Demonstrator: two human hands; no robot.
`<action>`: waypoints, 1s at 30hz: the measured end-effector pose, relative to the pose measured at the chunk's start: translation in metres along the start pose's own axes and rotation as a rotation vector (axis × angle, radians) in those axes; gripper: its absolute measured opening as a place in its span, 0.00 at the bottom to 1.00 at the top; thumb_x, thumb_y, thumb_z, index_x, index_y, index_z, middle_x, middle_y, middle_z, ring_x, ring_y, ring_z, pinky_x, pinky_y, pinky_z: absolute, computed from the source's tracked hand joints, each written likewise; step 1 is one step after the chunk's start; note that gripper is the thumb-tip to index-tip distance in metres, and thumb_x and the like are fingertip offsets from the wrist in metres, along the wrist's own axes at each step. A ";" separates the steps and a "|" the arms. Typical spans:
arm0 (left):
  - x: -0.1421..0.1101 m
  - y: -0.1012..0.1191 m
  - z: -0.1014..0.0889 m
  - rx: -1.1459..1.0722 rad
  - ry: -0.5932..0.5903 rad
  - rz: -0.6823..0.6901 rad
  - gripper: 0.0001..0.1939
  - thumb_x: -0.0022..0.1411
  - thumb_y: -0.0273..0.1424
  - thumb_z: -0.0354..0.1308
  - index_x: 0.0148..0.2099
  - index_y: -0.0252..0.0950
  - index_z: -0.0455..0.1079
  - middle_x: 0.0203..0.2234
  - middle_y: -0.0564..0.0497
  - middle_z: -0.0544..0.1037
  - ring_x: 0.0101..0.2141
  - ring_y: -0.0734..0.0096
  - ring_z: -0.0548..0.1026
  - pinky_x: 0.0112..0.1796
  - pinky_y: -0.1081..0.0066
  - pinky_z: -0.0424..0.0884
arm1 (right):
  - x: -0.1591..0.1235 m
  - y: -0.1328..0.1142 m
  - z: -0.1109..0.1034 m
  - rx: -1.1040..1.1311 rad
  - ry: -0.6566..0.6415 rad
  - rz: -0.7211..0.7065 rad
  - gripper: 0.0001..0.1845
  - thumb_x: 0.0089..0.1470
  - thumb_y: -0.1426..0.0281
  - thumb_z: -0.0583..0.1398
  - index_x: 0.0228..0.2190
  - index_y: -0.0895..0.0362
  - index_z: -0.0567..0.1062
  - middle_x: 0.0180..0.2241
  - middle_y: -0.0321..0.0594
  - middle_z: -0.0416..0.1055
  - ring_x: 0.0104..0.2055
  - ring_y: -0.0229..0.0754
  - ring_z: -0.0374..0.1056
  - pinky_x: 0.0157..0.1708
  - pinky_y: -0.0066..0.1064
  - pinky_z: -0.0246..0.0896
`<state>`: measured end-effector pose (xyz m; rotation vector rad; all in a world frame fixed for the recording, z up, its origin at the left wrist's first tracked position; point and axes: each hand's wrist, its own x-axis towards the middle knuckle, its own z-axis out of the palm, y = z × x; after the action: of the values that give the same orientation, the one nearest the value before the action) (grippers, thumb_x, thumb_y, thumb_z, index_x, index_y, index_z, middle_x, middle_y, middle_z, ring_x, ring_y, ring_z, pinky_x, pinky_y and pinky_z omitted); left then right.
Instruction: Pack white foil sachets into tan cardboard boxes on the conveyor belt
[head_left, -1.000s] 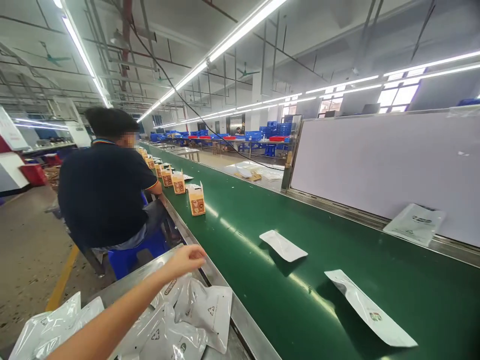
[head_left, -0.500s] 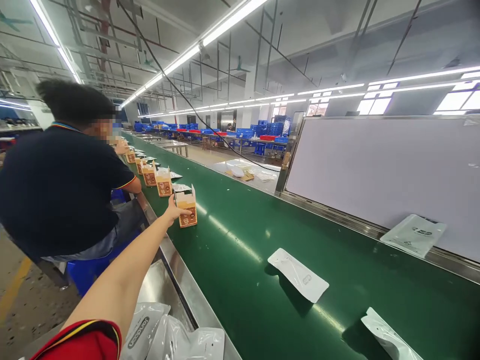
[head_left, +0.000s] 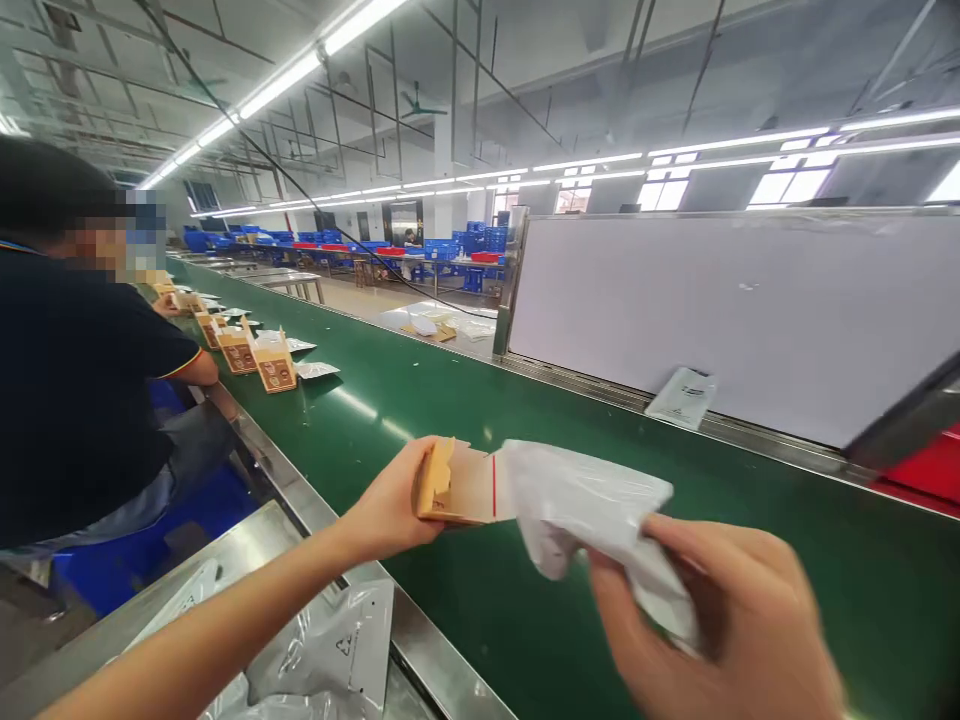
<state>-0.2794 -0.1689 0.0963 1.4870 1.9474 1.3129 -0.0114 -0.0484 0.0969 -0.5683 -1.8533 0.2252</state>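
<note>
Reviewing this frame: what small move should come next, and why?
Probably ease the white pouch into the box: the right hand grips the pouch close by the box, which the left hand holds with its opening seemingly toward the pouch.

This is a big factory room. You can tell by the long green belt (head_left: pixel 450 400) that runs far down the room. Little brown and yellow boxes (head_left: pixel 275 368) stand on it in a line, and flat silver packets (head_left: pixel 317 370) lie beside them. A person (head_left: pixel 82 390) in a dark shirt sits on a blue stool (head_left: pixel 120 580) by the belt. Next to the belt is a shiny metal counter (head_left: pixel 251 540) with a pile of white bags (head_left: pixel 345 640). Far back, there are lots of blue bins (head_left: pixel 480 239) and some red bins (head_left: pixel 486 257). Up high are long bright lights (head_left: pixel 285 81), thin metal poles (head_left: pixel 454 80) and a green fan (head_left: pixel 417 107).
</note>
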 end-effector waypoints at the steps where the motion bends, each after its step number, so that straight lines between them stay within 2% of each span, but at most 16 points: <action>1: -0.008 0.012 0.017 -0.015 -0.015 0.014 0.37 0.42 0.24 0.61 0.56 0.37 0.54 0.51 0.46 0.67 0.51 0.60 0.67 0.52 0.62 0.66 | 0.001 -0.012 0.002 0.001 0.031 -0.093 0.12 0.53 0.67 0.63 0.40 0.54 0.69 0.35 0.43 0.65 0.33 0.43 0.65 0.28 0.32 0.64; 2: -0.014 0.021 0.031 -0.026 -0.017 0.022 0.35 0.43 0.25 0.61 0.55 0.37 0.55 0.50 0.46 0.67 0.50 0.60 0.68 0.51 0.61 0.67 | 0.002 -0.022 0.005 0.012 0.042 -0.201 0.11 0.54 0.74 0.61 0.40 0.55 0.69 0.35 0.42 0.65 0.33 0.41 0.65 0.29 0.31 0.64; 4: -0.024 0.031 0.054 -0.003 0.028 0.041 0.33 0.45 0.27 0.62 0.54 0.38 0.56 0.48 0.46 0.68 0.47 0.61 0.70 0.49 0.60 0.68 | 0.002 -0.032 0.009 0.024 -0.019 -0.397 0.17 0.53 0.85 0.56 0.43 0.57 0.69 0.34 0.41 0.66 0.33 0.38 0.64 0.31 0.28 0.62; 7: -0.032 0.034 0.076 0.170 0.122 0.156 0.32 0.47 0.29 0.63 0.54 0.38 0.54 0.48 0.45 0.67 0.48 0.59 0.69 0.50 0.57 0.67 | -0.007 -0.028 0.006 -0.017 -0.216 -0.505 0.20 0.54 0.87 0.51 0.44 0.60 0.69 0.35 0.43 0.68 0.34 0.40 0.64 0.30 0.29 0.61; 10: -0.040 0.037 0.099 0.372 0.071 0.438 0.34 0.47 0.22 0.58 0.57 0.39 0.52 0.51 0.44 0.65 0.52 0.57 0.65 0.54 0.54 0.62 | -0.020 -0.018 -0.004 0.145 -0.415 -0.375 0.18 0.53 0.84 0.48 0.43 0.60 0.68 0.39 0.45 0.69 0.40 0.44 0.65 0.37 0.33 0.64; 12: -0.046 0.041 0.115 0.425 0.031 0.539 0.35 0.47 0.19 0.53 0.58 0.40 0.51 0.51 0.44 0.66 0.52 0.59 0.65 0.53 0.54 0.63 | -0.027 -0.014 -0.011 0.349 -0.629 -0.216 0.15 0.48 0.81 0.52 0.38 0.59 0.69 0.39 0.43 0.68 0.40 0.43 0.64 0.40 0.33 0.65; 13: -0.049 0.043 0.124 0.433 0.027 0.537 0.35 0.47 0.19 0.53 0.58 0.40 0.50 0.50 0.44 0.66 0.51 0.59 0.66 0.52 0.55 0.64 | -0.030 -0.012 -0.014 0.442 -0.757 -0.140 0.14 0.46 0.80 0.56 0.37 0.58 0.69 0.39 0.41 0.68 0.39 0.43 0.64 0.40 0.32 0.65; 15: -0.056 0.045 0.138 0.432 0.023 0.487 0.36 0.46 0.20 0.53 0.58 0.40 0.50 0.49 0.43 0.67 0.49 0.58 0.68 0.49 0.55 0.67 | -0.037 -0.010 -0.018 0.550 -0.958 -0.013 0.21 0.39 0.76 0.66 0.38 0.57 0.70 0.39 0.38 0.68 0.39 0.43 0.65 0.41 0.31 0.65; 17: -0.061 0.046 0.149 0.428 0.022 0.453 0.37 0.44 0.20 0.53 0.58 0.41 0.50 0.47 0.44 0.68 0.47 0.57 0.69 0.47 0.54 0.69 | -0.042 -0.008 -0.020 0.534 -1.050 0.091 0.27 0.34 0.73 0.72 0.39 0.56 0.72 0.37 0.34 0.70 0.39 0.43 0.66 0.41 0.29 0.65; 18: -0.063 0.047 0.153 0.418 0.012 0.440 0.38 0.43 0.19 0.53 0.58 0.41 0.49 0.47 0.45 0.69 0.47 0.57 0.69 0.47 0.53 0.70 | -0.045 -0.008 -0.022 0.494 -1.065 0.124 0.25 0.35 0.73 0.72 0.38 0.55 0.73 0.36 0.33 0.70 0.39 0.43 0.67 0.42 0.29 0.65; 21: -0.065 0.051 0.158 0.343 -0.109 0.396 0.43 0.43 0.18 0.55 0.60 0.46 0.45 0.51 0.46 0.67 0.51 0.58 0.68 0.51 0.52 0.68 | -0.047 -0.006 -0.035 0.331 -1.005 0.183 0.21 0.43 0.77 0.68 0.41 0.54 0.72 0.43 0.36 0.69 0.46 0.44 0.65 0.47 0.31 0.65; 23: -0.065 0.056 0.156 0.265 -0.240 0.312 0.49 0.44 0.21 0.59 0.63 0.48 0.39 0.58 0.46 0.60 0.57 0.57 0.62 0.56 0.52 0.64 | -0.046 -0.002 -0.053 0.209 -0.919 0.150 0.20 0.47 0.77 0.64 0.44 0.55 0.71 0.48 0.41 0.66 0.49 0.46 0.63 0.48 0.35 0.65; 24: -0.065 0.059 0.153 0.236 -0.294 0.256 0.51 0.44 0.22 0.61 0.64 0.49 0.37 0.61 0.46 0.56 0.60 0.57 0.58 0.58 0.52 0.61 | -0.045 0.002 -0.065 0.136 -0.860 0.117 0.16 0.49 0.77 0.61 0.42 0.56 0.72 0.46 0.42 0.67 0.47 0.46 0.64 0.46 0.37 0.66; 27: -0.064 0.060 0.144 0.188 -0.366 0.109 0.51 0.46 0.25 0.62 0.65 0.49 0.36 0.64 0.48 0.49 0.63 0.58 0.51 0.61 0.52 0.55 | -0.046 0.027 -0.113 -0.131 -0.586 -0.063 0.10 0.53 0.76 0.54 0.34 0.54 0.73 0.38 0.41 0.70 0.40 0.46 0.67 0.37 0.38 0.69; 29: -0.064 0.053 0.137 0.167 -0.341 0.049 0.46 0.49 0.27 0.59 0.65 0.48 0.39 0.63 0.48 0.54 0.62 0.59 0.53 0.60 0.53 0.55 | -0.051 0.054 -0.153 -0.322 -0.385 -0.159 0.09 0.57 0.70 0.53 0.35 0.52 0.74 0.39 0.42 0.71 0.43 0.49 0.68 0.36 0.40 0.69; 30: -0.064 0.048 0.133 0.157 -0.321 0.025 0.44 0.51 0.28 0.58 0.65 0.48 0.40 0.61 0.48 0.56 0.61 0.60 0.55 0.60 0.53 0.56 | -0.054 0.069 -0.174 -0.406 -0.309 -0.153 0.09 0.58 0.64 0.54 0.36 0.50 0.74 0.40 0.43 0.71 0.44 0.50 0.68 0.36 0.42 0.69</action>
<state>-0.1303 -0.1650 0.0535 1.6813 1.8589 0.8802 0.1823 -0.0362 0.0839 -0.6925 -2.2519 -0.1811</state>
